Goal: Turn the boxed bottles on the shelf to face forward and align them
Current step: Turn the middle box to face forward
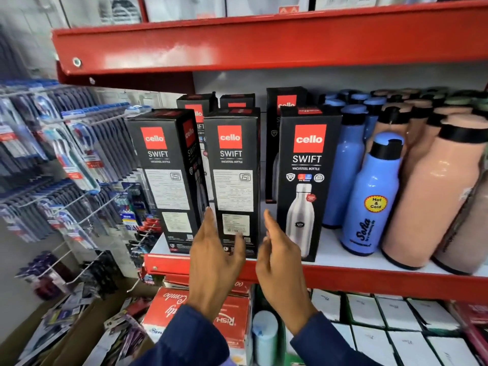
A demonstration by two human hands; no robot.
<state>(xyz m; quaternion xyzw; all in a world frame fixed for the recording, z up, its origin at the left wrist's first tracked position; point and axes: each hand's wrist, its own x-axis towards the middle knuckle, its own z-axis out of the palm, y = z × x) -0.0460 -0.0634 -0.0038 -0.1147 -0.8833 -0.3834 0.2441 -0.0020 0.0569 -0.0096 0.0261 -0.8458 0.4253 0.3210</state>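
Note:
Three black Cello Swift boxes stand in the front row of the shelf (pixel 343 257). The left box (pixel 166 178) is turned a little and shows its text side. The middle box (pixel 233 180) also shows its text side. The right box (pixel 306 186) faces forward with the bottle picture. More black boxes (pixel 284 107) stand behind them. My left hand (pixel 214 260) is open at the lower left edge of the middle box, thumb across its front. My right hand (pixel 280 254) is open in the gap between the middle and right boxes, holding nothing.
Blue bottles (pixel 372 196) and peach bottles (pixel 433 196) fill the shelf to the right. A red shelf beam (pixel 264 40) runs overhead. Hanging toothbrush packs (pixel 66 159) cover the left wall. Red cartons (pixel 200 310) and white boxes (pixel 396 323) sit below.

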